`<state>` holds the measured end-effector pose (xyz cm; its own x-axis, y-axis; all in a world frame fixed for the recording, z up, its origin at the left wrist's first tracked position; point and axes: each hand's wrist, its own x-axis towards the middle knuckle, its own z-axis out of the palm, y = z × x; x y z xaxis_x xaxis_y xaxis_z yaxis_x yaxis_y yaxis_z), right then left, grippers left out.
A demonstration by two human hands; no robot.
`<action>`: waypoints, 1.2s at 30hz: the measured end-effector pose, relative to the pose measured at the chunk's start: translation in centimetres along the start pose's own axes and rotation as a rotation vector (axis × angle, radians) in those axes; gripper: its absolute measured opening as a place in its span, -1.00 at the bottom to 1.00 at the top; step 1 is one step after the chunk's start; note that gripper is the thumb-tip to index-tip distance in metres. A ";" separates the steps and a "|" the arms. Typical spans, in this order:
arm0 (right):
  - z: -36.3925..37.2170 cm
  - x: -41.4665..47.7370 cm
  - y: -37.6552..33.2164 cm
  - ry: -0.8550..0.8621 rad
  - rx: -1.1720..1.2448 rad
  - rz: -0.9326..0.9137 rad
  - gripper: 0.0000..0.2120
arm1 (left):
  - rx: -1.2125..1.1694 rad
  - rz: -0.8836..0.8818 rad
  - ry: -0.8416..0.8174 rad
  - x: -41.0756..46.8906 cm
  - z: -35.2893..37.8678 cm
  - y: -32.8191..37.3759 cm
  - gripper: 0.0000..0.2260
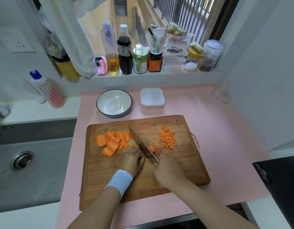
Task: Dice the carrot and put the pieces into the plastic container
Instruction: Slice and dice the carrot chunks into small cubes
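Right hand (pixel 166 169) grips knife (pixel 143 144) handle, blade angled across cutting board (pixel 184 167). Left hand (pixel 133 160), fingers curled, pins carrot strip (pixel 151 148) at blade's left side; cut end shows right of blade. Diced pile (pixel 167 138) lies far right on board, carrot slabs (pixel 112 141) far left. Plastic container (pixel 152 98) sits beyond board, right of bowl (pixel 114 103), on desk (pixel 225 146).

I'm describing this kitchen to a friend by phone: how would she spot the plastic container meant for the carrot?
Find the wooden cutting board on the pink mat; two vessels sit just beyond its far edge. The plastic container is the right-hand one: square, translucent white, with rounded corners, whereas the bowl beside it is round with a dark rim.
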<state>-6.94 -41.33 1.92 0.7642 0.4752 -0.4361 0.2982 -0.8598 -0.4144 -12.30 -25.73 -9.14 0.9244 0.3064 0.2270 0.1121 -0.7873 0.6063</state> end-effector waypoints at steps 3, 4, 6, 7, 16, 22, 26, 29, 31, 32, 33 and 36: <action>-0.1 -0.4 0.3 -0.003 0.002 -0.011 -0.82 | 0.011 0.002 0.000 0.0 0.0 -0.1 -0.88; -0.1 -0.5 0.4 -0.008 0.004 -0.010 -0.82 | 0.013 0.000 -0.002 0.0 0.0 -0.1 -0.88; 0.0 -0.6 0.9 -0.021 0.003 -0.003 -0.86 | 0.009 -0.006 0.000 0.0 0.1 -0.2 -0.87; 0.0 -0.7 1.1 -0.029 0.005 0.002 -0.87 | 0.005 -0.007 0.005 -0.1 0.1 -0.2 -0.87; 0.3 -0.5 1.3 -0.035 0.005 0.014 -0.89 | 0.000 -0.003 -0.001 -0.1 0.1 -0.3 -0.86; 0.9 -0.1 1.4 -0.049 -0.019 0.048 -0.86 | -0.018 -0.012 0.030 -0.2 0.2 -0.3 -0.86; 1.2 0.4 1.2 -0.072 -0.037 0.066 -0.82 | -0.035 -0.014 0.030 -0.1 0.2 -0.4 -0.84; 1.2 0.8 1.2 -0.087 -0.032 0.073 -0.81 | -0.039 -0.016 0.038 0.0 0.1 -0.4 -0.84; 1.0 1.0 1.5 -0.088 -0.003 0.075 -0.81 | -0.035 -0.003 0.031 -0.1 0.1 -0.3 -0.84; 0.8 1.1 1.8 -0.091 0.019 0.073 -0.82 | -0.031 0.000 0.028 -0.1 0.1 -0.2 -0.84; 0.7 1.2 2.1 -0.097 0.051 0.074 -0.82 | -0.020 -0.005 0.032 -0.2 0.1 -0.2 -0.85; 0.2 1.3 3.2 -0.118 0.188 0.086 -0.79 | 0.075 -0.094 0.041 -0.2 0.2 -0.1 -0.87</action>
<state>-5.11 -43.47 -0.16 0.7070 0.4300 -0.5615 0.1152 -0.8534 -0.5084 -12.42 -25.78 -9.36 0.8929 0.4016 0.2037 0.2263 -0.7912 0.5682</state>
